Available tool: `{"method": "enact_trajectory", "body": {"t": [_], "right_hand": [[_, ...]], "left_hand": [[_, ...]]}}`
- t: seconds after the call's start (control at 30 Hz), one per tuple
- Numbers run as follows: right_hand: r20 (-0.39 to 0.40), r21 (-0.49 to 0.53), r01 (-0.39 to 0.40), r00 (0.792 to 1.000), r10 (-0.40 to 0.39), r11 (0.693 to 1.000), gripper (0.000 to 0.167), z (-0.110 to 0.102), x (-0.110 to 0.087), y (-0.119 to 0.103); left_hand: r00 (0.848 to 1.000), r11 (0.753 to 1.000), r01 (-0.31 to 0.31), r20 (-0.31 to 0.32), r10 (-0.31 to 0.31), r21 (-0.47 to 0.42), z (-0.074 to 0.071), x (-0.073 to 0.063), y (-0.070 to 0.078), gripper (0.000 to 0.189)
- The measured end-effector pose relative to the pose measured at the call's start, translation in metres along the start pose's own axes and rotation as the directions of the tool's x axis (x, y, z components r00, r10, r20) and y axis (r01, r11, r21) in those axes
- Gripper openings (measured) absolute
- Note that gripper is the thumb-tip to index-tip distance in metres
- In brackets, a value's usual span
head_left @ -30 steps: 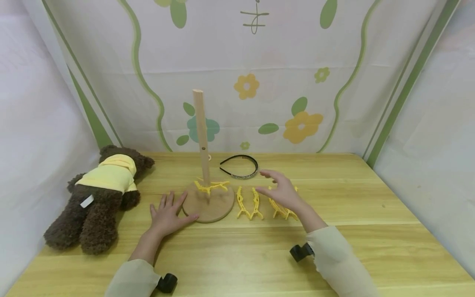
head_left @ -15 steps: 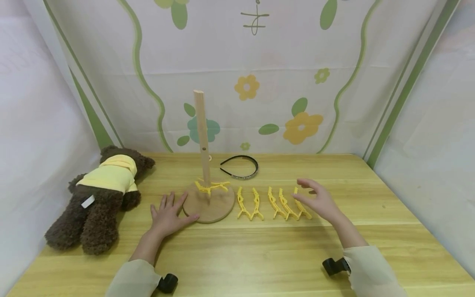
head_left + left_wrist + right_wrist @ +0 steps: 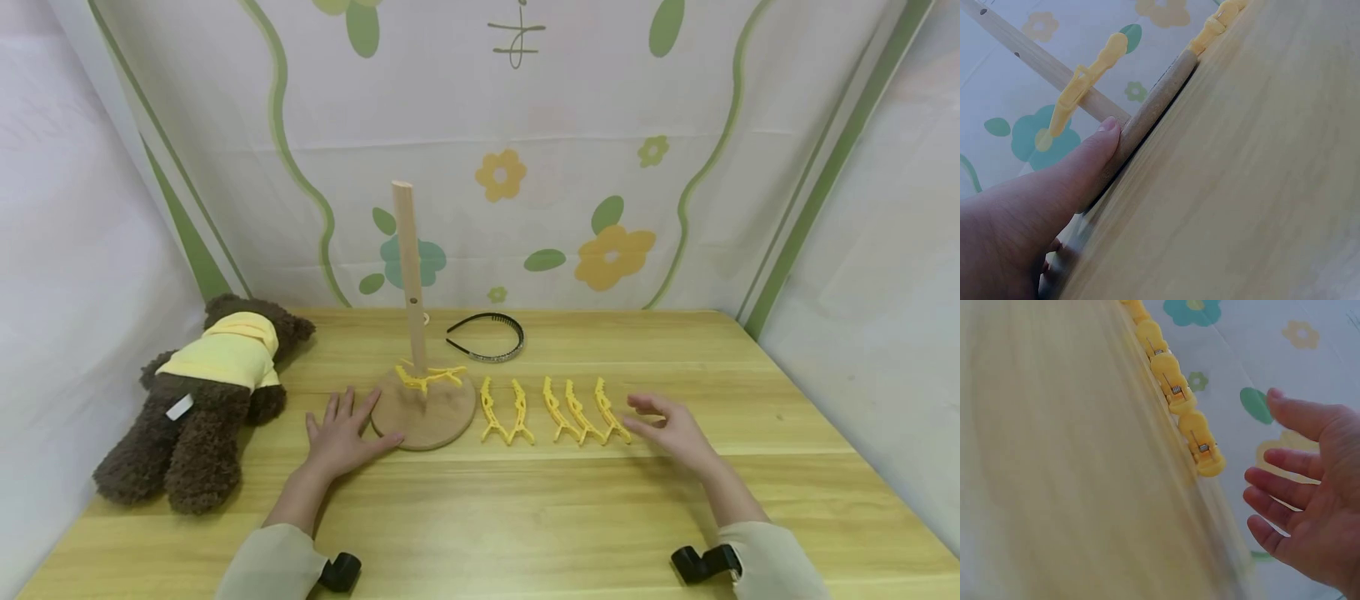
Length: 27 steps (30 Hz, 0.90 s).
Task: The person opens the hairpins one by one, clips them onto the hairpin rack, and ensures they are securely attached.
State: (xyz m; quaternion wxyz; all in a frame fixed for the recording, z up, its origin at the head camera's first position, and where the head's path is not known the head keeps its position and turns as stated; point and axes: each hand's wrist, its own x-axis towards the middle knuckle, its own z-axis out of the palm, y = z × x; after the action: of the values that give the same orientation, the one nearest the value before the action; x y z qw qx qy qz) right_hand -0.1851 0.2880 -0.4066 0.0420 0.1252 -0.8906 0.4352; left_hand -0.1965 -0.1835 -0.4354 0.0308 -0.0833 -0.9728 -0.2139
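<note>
A wooden stand has an upright post [image 3: 409, 275] on a round base [image 3: 423, 425]. Yellow hair clipping shows low on the post, where a hair clip [image 3: 1085, 81] crosses it in the left wrist view. My left hand [image 3: 337, 437] lies with fingers spread beside the base, its thumb [image 3: 1094, 147] on the rim. Right of the stand, several yellow hair clips [image 3: 576, 412] lie in a row on the table. Just past the rightmost clip [image 3: 1202, 444], my right hand [image 3: 675, 433] hovers with relaxed, slightly bent fingers and holds nothing.
A black headband [image 3: 495, 357] with a glittery side lies behind the clips. A brown teddy bear [image 3: 202, 417] in a yellow top lies face down at the left. A printed curtain [image 3: 570, 108] rises behind the wooden table [image 3: 525, 525].
My right hand has moved right and nearer the table's front, away from over the clips, uncovering the right-hand group. My left hand has stayed at the base.
</note>
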Motion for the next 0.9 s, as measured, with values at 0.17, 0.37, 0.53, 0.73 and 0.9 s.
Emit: {"method": "enact_trajectory", "body": {"t": [0.17, 0.37, 0.53, 0.73, 0.9], "right_hand": [[-0.001, 0.022, -0.058, 0.998, 0.058, 0.998, 0.047, 0.008, -0.005, 0.013], [-0.039, 0.010, -0.057, 0.998, 0.057, 0.998, 0.040, 0.016, -0.008, 0.019], [-0.072, -0.043, -0.033, 0.997, 0.030, 0.999, 0.027, 0.019, -0.008, 0.019], [-0.130, -0.124, -0.020, 0.991, 0.003, 0.992, 0.018, 0.019, -0.008, 0.021], [-0.188, -0.140, -0.040, 0.982, 0.013, 0.989, 0.018, 0.019, -0.008, 0.021]], "left_hand": [[1.000, 1.000, -0.004, -0.004, 0.004, 0.013, 0.000, 0.000, 0.000, 0.092], [1.000, 1.000, -0.008, -0.003, 0.008, 0.014, 0.001, 0.000, -0.001, 0.092], [1.000, 1.000, -0.007, -0.002, 0.007, 0.007, 0.000, 0.000, -0.002, 0.092], [1.000, 1.000, -0.002, -0.006, 0.002, 0.007, 0.001, 0.001, -0.002, 0.092], [1.000, 1.000, -0.006, -0.011, 0.006, 0.005, 0.002, 0.001, -0.002, 0.092]]}}
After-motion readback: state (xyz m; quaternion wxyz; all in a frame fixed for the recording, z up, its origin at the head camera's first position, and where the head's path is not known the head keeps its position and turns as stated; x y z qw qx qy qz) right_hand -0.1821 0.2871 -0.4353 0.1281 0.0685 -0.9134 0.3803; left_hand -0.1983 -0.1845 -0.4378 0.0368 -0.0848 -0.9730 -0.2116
